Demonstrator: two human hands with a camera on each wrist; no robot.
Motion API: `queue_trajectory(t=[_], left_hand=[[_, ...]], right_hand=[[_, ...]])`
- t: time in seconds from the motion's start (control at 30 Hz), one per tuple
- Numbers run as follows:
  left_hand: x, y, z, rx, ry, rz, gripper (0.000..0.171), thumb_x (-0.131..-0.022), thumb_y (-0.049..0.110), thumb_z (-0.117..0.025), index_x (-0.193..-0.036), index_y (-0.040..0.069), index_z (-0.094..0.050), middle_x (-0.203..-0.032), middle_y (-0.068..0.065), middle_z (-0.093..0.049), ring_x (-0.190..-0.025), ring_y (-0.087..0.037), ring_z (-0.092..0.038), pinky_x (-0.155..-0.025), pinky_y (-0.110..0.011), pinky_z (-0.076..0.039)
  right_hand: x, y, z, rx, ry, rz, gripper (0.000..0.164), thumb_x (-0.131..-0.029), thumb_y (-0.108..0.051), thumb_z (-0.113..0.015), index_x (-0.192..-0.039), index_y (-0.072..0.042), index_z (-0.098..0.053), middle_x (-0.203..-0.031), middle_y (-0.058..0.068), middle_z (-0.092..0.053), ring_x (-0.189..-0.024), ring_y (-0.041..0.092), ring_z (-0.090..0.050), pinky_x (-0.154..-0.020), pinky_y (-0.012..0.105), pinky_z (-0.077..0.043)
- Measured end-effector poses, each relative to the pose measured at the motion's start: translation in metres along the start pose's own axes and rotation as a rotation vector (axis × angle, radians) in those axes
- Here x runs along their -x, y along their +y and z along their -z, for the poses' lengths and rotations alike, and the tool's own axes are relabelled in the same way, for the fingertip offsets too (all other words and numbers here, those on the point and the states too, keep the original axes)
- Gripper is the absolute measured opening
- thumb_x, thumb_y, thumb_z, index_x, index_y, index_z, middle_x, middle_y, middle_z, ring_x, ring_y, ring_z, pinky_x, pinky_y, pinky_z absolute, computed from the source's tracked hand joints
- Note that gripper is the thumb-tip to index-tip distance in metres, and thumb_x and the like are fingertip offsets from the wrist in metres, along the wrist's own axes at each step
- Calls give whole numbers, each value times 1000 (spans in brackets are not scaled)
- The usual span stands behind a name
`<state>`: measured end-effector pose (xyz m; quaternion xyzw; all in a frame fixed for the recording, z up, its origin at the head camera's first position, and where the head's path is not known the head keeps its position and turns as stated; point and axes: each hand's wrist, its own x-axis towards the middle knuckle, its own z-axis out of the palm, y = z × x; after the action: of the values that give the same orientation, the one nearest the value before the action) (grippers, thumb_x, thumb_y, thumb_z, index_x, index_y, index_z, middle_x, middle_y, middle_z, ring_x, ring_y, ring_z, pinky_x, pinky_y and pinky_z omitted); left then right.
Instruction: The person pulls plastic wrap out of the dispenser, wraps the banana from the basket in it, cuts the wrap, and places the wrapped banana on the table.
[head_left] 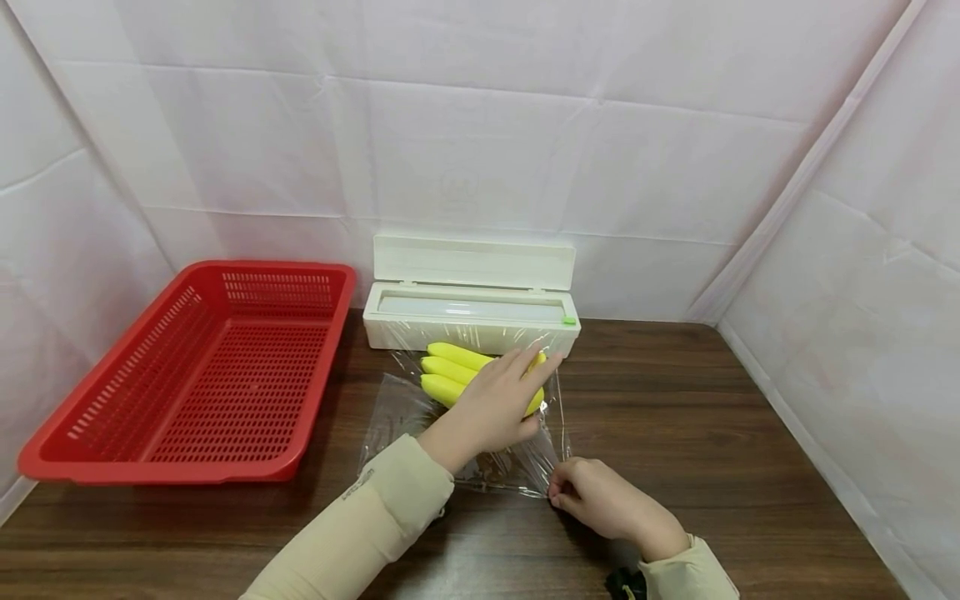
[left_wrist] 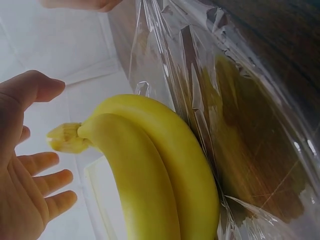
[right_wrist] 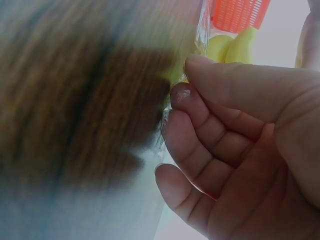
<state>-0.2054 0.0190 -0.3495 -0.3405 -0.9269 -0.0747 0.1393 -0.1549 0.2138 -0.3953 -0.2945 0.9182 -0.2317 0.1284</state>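
Note:
A bunch of yellow bananas [head_left: 452, 367] lies on a sheet of clear plastic wrap [head_left: 397, 408], in front of the white wrap dispenser [head_left: 471, 337]. My left hand [head_left: 498, 396] is over the right part of the bunch in the head view, fingers spread. In the left wrist view that hand [left_wrist: 22, 175] appears beside the banana stem [left_wrist: 67, 138], with a gap between thumb and fingers and nothing gripped. Nearer the table's front, my right hand [head_left: 600, 498] pinches the near right corner of the wrap. Its thumb and index finger [right_wrist: 187, 102] meet on the film in the right wrist view.
To the left stands a red plastic basket [head_left: 247, 392] with slotted walls. The dispenser's lid [head_left: 474, 261] is raised, and a green slider [head_left: 569, 321] sits at its right end. White cloth [head_left: 465, 150] hangs behind the dark wooden table [head_left: 675, 400].

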Motion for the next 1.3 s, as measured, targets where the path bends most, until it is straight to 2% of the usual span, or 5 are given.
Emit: queue_trajectory(t=[0.13, 0.5, 0.8, 1.1, 1.3], left_hand=[[4, 0, 1, 7, -9, 2, 77, -82, 28, -64, -149, 18, -27, -150, -12, -35, -132, -28, -42, -105, -41, -40], [13, -1, 5, 30, -117, 68, 76, -83, 30, -64, -149, 21, -26, -151, -11, -34, -134, -29, -40, -109, -43, -35], [20, -4, 5, 33, -139, 87, 77, -83, 31, -64, -149, 24, -25, -150, -11, -35, -135, -28, -39, -110, -43, -34], [24, -4, 4, 22, -196, 115, 66, -85, 37, -64, -143, 18, -40, -151, -10, -35, -138, -30, -34, -112, -45, -30], [27, -4, 6, 33, -212, 130, 64, -86, 38, -64, -142, 16, -43, -152, -9, -33, -139, -31, -33, -113, -46, -28]], right_hand=[[-1, 1, -1, 1, -3, -9, 14, -86, -7, -64, -75, -14, -59, -72, -9, -53, -63, -2, -43, -57, 20, -39], [-1, 2, -2, 14, 3, -9, 16, -85, -7, -64, -72, -15, -58, -70, -10, -52, -63, -2, -43, -57, 20, -39], [-2, 3, -2, 21, 10, -5, 16, -84, -7, -64, -72, -15, -59, -70, -10, -52, -63, -2, -43, -58, 20, -39], [-2, 3, -2, 31, 14, -6, 15, -84, -7, -64, -72, -16, -59, -71, -10, -52, -64, -2, -43, -58, 20, -39], [-2, 2, -1, 34, 18, -3, 15, -84, -8, -64, -73, -16, -59, -71, -10, -52, -64, -2, -43, -58, 20, -39]])
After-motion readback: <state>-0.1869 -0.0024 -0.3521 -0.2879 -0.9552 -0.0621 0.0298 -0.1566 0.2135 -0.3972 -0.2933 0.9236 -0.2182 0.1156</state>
